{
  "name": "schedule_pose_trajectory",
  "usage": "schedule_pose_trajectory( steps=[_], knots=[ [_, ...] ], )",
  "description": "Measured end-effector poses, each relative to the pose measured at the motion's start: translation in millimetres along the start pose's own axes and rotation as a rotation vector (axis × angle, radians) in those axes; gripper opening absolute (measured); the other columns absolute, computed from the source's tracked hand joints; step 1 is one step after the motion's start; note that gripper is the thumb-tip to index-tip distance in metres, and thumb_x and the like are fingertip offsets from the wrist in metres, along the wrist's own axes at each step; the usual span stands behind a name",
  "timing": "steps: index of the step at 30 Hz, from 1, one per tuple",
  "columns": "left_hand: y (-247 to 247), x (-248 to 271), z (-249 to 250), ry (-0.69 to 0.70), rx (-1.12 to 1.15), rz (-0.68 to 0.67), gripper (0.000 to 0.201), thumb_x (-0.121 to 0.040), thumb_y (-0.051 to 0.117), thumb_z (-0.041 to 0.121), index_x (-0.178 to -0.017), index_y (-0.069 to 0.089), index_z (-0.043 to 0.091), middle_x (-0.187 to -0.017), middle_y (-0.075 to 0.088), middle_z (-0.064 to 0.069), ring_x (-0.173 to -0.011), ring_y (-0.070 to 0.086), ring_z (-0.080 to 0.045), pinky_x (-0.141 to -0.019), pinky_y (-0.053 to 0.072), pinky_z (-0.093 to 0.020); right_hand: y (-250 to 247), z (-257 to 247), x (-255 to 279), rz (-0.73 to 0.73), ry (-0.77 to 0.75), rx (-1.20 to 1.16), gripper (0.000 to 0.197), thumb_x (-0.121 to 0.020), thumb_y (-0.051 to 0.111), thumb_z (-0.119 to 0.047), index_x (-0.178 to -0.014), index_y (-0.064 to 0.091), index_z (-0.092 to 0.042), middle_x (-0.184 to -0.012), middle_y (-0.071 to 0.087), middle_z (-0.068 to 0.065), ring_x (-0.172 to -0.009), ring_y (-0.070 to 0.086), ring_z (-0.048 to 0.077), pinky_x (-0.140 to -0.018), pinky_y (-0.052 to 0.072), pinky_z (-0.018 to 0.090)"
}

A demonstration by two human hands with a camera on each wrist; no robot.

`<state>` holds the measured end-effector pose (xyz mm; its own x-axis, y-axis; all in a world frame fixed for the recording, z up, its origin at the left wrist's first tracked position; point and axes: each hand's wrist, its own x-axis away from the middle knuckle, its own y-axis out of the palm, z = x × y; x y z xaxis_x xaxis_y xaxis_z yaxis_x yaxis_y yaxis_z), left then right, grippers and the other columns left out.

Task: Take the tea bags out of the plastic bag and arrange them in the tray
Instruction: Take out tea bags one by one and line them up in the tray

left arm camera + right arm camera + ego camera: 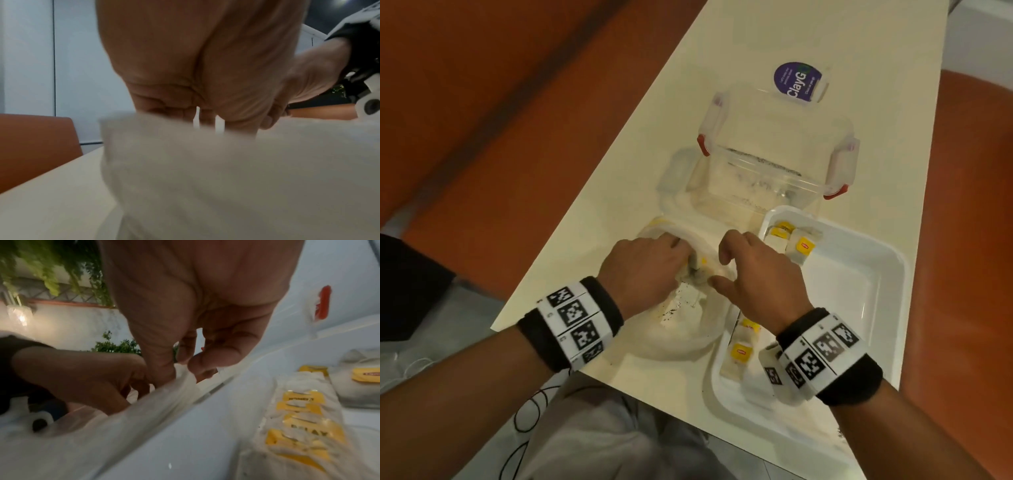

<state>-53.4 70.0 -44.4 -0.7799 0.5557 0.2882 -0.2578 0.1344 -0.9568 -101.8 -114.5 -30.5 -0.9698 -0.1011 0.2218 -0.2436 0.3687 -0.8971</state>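
— Where do we have our hands?
— Both on the plastic bag [688,329], lying on the table [599,219] just left of the white tray [859,308]. Our right hand [756,274] pinches its rim; our left hand [643,270] curls into the opening.
— And the tea bags?
— One row [739,353] stands at the tray's near left edge, another group [794,243] in its far corner.

Cream counter [619,178] between orange chairs [482,102], pale wall panels [82,65] behind, green foliage [51,264] over a white wall.
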Motion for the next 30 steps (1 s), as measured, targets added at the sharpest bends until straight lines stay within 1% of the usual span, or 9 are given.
schedule_pose_trajectory(
  steps=[2, 4, 6, 11, 18, 21, 23, 27, 30],
  knots=[
    [2.9, -7.8, 3.1, -0.007, -0.005, 0.009, 0.042, -0.089, 0.062, 0.042, -0.127, 0.047, 0.032, -0.121, 0.057, 0.007, -0.093, 0.064, -0.017, -0.061, 0.034, -0.031, 1.1, 1.0, -7.4, 0.024, 0.031, 0.004, 0.024, -0.091, 0.06, -0.03, -0.092, 0.036, -0.028, -0.073, 0.048, -0.01, -0.066, 0.053, 0.022, -0.05, 0.027, 0.029],
    [6.2, -13.1, 7.7, -0.03, 0.009, 0.034, 0.04, -0.086, 0.063, 0.049, -0.12, 0.05, 0.032, -0.116, 0.059, 0.006, -0.092, 0.064, -0.016, -0.061, 0.035, -0.03, -1.0, 3.7, -10.2, 0.046, 0.058, -0.017, 0.02, -0.091, 0.058, -0.025, -0.09, 0.038, -0.026, -0.066, 0.046, -0.008, -0.064, 0.053, 0.022, -0.051, 0.031, 0.031],
    [10.1, -16.3, 13.7, -0.043, 0.038, 0.058, 0.03, -0.087, 0.06, 0.048, -0.111, 0.057, 0.03, -0.109, 0.062, 0.004, -0.086, 0.064, -0.018, -0.057, 0.034, -0.029, -3.5, 5.0, -8.6, 0.044, 0.068, -0.035, 0.018, -0.092, 0.058, -0.026, -0.087, 0.04, -0.027, -0.069, 0.05, -0.008, -0.066, 0.054, 0.02, -0.053, 0.033, 0.032],
    [15.8, -16.1, 15.7, -0.052, 0.165, 0.111, 0.007, -0.087, 0.067, 0.028, -0.09, 0.064, 0.022, -0.088, 0.066, 0.0, -0.07, 0.063, -0.022, -0.051, 0.038, -0.029, 2.3, 5.8, -0.4, 0.017, 0.098, -0.071, 0.017, -0.092, 0.057, -0.026, -0.083, 0.043, -0.03, -0.082, 0.06, -0.01, -0.075, 0.057, 0.018, -0.058, 0.038, 0.03],
    [3.6, -5.3, 0.8, -0.153, 0.388, 0.07, 0.021, -0.084, 0.064, 0.041, -0.1, 0.054, 0.031, -0.085, 0.053, 0.012, -0.075, 0.054, -0.019, -0.063, 0.036, -0.029, 8.6, 5.1, -1.1, 0.07, 0.134, -0.165, 0.017, -0.091, 0.06, -0.026, -0.082, 0.045, -0.029, -0.081, 0.06, -0.01, -0.075, 0.056, 0.017, -0.06, 0.04, 0.031],
    [4.3, -1.2, -6.2, -0.15, 0.648, -0.003, 0.036, -0.086, 0.069, 0.028, -0.12, 0.057, 0.03, -0.101, 0.056, 0.016, -0.088, 0.055, -0.012, -0.071, 0.041, -0.029, 8.9, 7.9, -1.8, 0.082, 0.148, -0.205, 0.02, -0.09, 0.062, -0.026, -0.079, 0.045, -0.028, -0.077, 0.059, -0.009, -0.072, 0.055, 0.016, -0.057, 0.038, 0.03],
    [3.5, 1.8, -9.2, -0.158, 0.859, -0.031, 0.032, -0.088, 0.066, 0.02, -0.118, 0.063, 0.032, -0.113, 0.064, 0.017, -0.101, 0.06, -0.01, -0.081, 0.049, -0.03, 8.6, 10.2, -1.4, 0.086, 0.158, -0.222, 0.023, -0.089, 0.063, -0.026, -0.077, 0.044, -0.028, -0.073, 0.057, -0.009, -0.069, 0.054, 0.015, -0.055, 0.036, 0.029],
    [-6.0, 6.6, -5.1, -0.373, 1.424, -0.165, 0.03, -0.092, 0.055, 0.003, -0.108, 0.068, 0.025, -0.107, 0.07, -0.002, -0.084, 0.066, -0.012, -0.058, 0.051, -0.023, 8.0, 12.3, -0.6, 0.085, 0.175, -0.246, 0.026, -0.089, 0.065, -0.028, -0.075, 0.043, -0.028, -0.065, 0.051, -0.011, -0.064, 0.049, 0.014, -0.056, 0.036, 0.03],
    [-9.0, 8.2, -3.8, -0.479, 1.675, -0.223, 0.027, -0.093, 0.054, 0.001, -0.105, 0.067, 0.021, -0.111, 0.071, -0.008, -0.087, 0.068, -0.016, -0.061, 0.055, -0.029, 8.5, 12.7, -0.7, 0.09, 0.184, -0.275, 0.028, -0.089, 0.067, -0.028, -0.074, 0.044, -0.028, -0.062, 0.048, -0.012, -0.06, 0.044, 0.008, -0.054, 0.033, 0.029]
  ],
)
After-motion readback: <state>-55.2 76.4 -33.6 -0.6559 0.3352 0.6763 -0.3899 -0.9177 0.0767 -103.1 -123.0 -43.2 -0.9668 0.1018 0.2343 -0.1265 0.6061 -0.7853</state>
